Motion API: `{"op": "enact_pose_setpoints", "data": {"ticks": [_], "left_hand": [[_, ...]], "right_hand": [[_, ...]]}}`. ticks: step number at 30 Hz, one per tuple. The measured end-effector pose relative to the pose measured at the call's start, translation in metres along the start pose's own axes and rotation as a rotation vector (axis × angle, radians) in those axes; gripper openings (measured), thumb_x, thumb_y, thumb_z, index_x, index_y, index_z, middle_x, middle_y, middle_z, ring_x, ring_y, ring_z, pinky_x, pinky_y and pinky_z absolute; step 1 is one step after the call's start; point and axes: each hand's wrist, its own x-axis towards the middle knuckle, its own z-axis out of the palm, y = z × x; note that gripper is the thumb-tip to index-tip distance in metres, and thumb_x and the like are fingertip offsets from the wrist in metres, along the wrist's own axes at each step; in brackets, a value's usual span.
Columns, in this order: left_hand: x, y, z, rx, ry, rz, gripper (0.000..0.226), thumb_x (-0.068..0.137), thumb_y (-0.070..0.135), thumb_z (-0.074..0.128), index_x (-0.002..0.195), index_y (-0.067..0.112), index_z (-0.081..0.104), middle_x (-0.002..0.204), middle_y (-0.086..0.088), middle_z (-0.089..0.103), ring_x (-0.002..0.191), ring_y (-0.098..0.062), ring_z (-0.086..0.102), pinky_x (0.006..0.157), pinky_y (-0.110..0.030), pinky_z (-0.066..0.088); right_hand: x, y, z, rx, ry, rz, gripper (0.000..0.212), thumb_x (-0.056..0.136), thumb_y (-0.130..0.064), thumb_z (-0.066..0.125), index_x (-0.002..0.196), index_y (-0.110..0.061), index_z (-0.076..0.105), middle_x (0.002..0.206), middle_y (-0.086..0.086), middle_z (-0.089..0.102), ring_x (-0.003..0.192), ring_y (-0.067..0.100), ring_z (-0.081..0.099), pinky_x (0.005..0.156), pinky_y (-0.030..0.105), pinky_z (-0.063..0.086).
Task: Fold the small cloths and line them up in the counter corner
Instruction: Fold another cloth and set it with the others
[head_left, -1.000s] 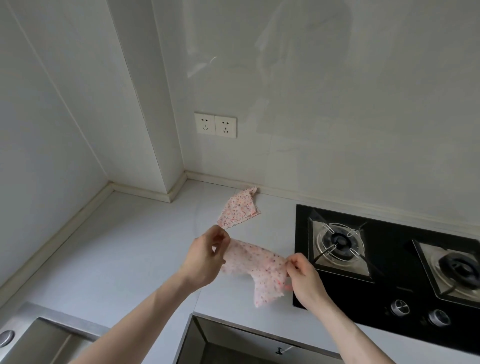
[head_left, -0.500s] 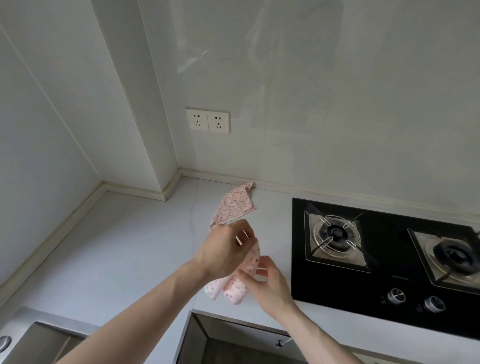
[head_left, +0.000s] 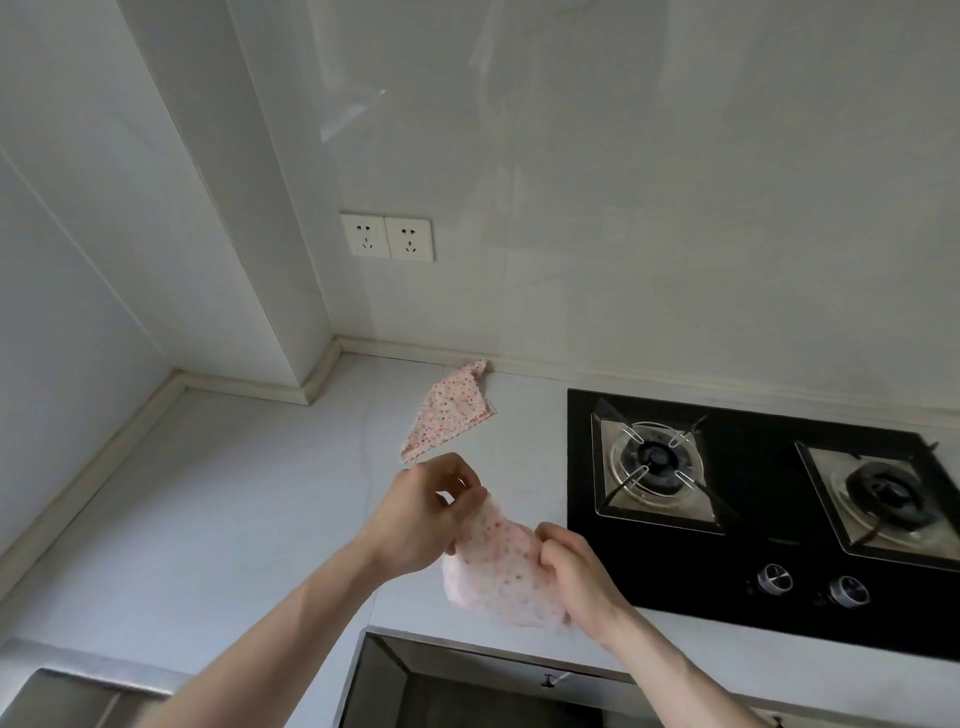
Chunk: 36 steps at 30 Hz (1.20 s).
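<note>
Right now both hands hold one small pink floral cloth (head_left: 501, 571) in the air above the front edge of the counter (head_left: 218, 519), at about 6 o'clock in the head view. The left hand (head_left: 423, 512) pinches its upper corner between thumb and curled fingers; the right hand (head_left: 576, 566) grips the opposite edge with fingers curled round it, and the fabric sags between them in a loose pouch.

To fold it well, I would judge that the two hands should draw apart until the cloth hangs taut, match the corners squarely, then lay it on the counter and smooth the crease flat. A fold made in the air on such limp fabric is likely to come out crooked.

A second floral cloth (head_left: 451, 413) lies on the counter at about 12 o'clock from the hands, near the back wall and short of the corner; it looks only roughly folded, with one tip bunched up.

At 3 o'clock a black gas hob (head_left: 649, 571) with two burners and two knobs is set into the pale counter. A double socket (head_left: 387, 236) sits on the glossy wall at 12 o'clock, and a steel sink (head_left: 67, 696) edge shows at 8 o'clock.
</note>
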Motion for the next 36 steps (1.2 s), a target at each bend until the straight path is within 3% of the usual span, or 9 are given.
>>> {"op": "enact_pose_setpoints", "data": {"ticks": [3, 6, 9, 13, 19, 22, 29, 32, 36], "left_hand": [[0.005, -0.006, 0.002, 0.020, 0.025, -0.018, 0.013, 0.100, 0.023, 0.060, 0.087, 0.019, 0.062, 0.084, 0.004, 0.071, 0.053, -0.025, 0.065, 0.050, -0.031, 0.051], [0.012, -0.017, 0.005, 0.086, 0.046, -0.060, 0.012, 0.098, 0.026, 0.063, 0.086, 0.023, 0.064, 0.081, 0.007, 0.072, 0.054, -0.018, 0.065, 0.053, -0.032, 0.053], [0.019, -0.023, 0.005, 0.120, 0.043, -0.069, 0.009, 0.094, 0.033, 0.068, 0.086, 0.029, 0.067, 0.077, 0.009, 0.073, 0.058, -0.009, 0.066, 0.056, -0.029, 0.055], [0.024, -0.022, 0.003, 0.120, 0.098, 0.023, 0.013, 0.085, 0.039, 0.077, 0.092, 0.030, 0.070, 0.074, 0.013, 0.072, 0.062, -0.005, 0.061, 0.060, -0.014, 0.047], [0.014, -0.046, 0.007, 0.221, 0.052, 0.129, 0.007, 0.087, 0.029, 0.078, 0.090, 0.029, 0.071, 0.081, 0.016, 0.070, 0.075, -0.005, 0.067, 0.066, -0.025, 0.056], [0.002, -0.072, 0.027, 0.284, -0.037, 0.102, 0.002, 0.089, 0.029, 0.075, 0.090, 0.029, 0.076, 0.086, 0.020, 0.072, 0.080, 0.001, 0.066, 0.071, -0.018, 0.054], [-0.026, -0.137, 0.085, 0.325, -0.222, -0.146, 0.007, 0.090, 0.032, 0.065, 0.084, 0.035, 0.063, 0.085, 0.019, 0.068, 0.081, -0.002, 0.061, 0.069, -0.017, 0.048], [-0.027, -0.151, 0.096, 0.358, -0.260, -0.194, 0.012, 0.092, 0.034, 0.065, 0.084, 0.038, 0.057, 0.090, 0.020, 0.065, 0.086, -0.004, 0.060, 0.066, -0.009, 0.038], [-0.011, -0.154, 0.096, 0.371, -0.211, -0.260, 0.007, 0.092, 0.036, 0.063, 0.088, 0.036, 0.058, 0.091, 0.017, 0.065, 0.086, -0.007, 0.061, 0.068, -0.018, 0.041]], "right_hand": [[0.003, 0.004, -0.006, -0.094, -0.033, -0.057, 0.038, 0.094, -0.052, 0.064, 0.077, -0.020, 0.053, 0.061, -0.015, 0.051, 0.060, 0.000, 0.048, 0.065, 0.021, 0.036], [0.010, 0.006, -0.013, -0.181, -0.073, -0.056, 0.031, 0.087, -0.047, 0.076, 0.088, -0.022, 0.058, 0.075, -0.012, 0.064, 0.066, -0.001, 0.061, 0.059, 0.014, 0.044], [0.022, 0.010, -0.024, -0.321, 0.030, -0.061, 0.014, 0.093, -0.028, 0.065, 0.083, -0.025, 0.057, 0.073, -0.006, 0.059, 0.061, 0.003, 0.052, 0.058, 0.015, 0.039], [0.035, 0.011, -0.040, -0.284, 0.175, -0.140, 0.019, 0.096, -0.016, 0.058, 0.080, -0.025, 0.065, 0.072, -0.010, 0.063, 0.066, 0.003, 0.057, 0.062, 0.017, 0.041], [0.041, 0.035, -0.049, -0.425, 0.256, -0.284, 0.019, 0.097, -0.014, 0.064, 0.105, -0.027, 0.075, 0.093, -0.023, 0.067, 0.090, -0.003, 0.063, 0.075, 0.011, 0.046], [0.032, 0.070, -0.045, -0.623, 0.224, -0.204, 0.029, 0.101, -0.014, 0.056, 0.121, -0.029, 0.071, 0.104, -0.021, 0.062, 0.100, -0.002, 0.057, 0.077, 0.005, 0.038], [0.005, 0.138, -0.029, -0.761, 0.075, 0.015, 0.037, 0.104, -0.013, 0.047, 0.131, -0.031, 0.066, 0.129, -0.015, 0.065, 0.121, 0.007, 0.055, 0.095, 0.019, 0.042], [0.007, 0.145, -0.029, -0.704, 0.067, 0.093, 0.030, 0.103, -0.017, 0.052, 0.123, -0.032, 0.067, 0.121, -0.018, 0.066, 0.116, 0.003, 0.060, 0.091, 0.015, 0.045], [0.026, 0.136, -0.035, -0.585, 0.109, 0.153, 0.022, 0.101, -0.022, 0.058, 0.117, -0.031, 0.069, 0.115, -0.017, 0.069, 0.106, -0.001, 0.063, 0.075, 0.009, 0.046]]}}
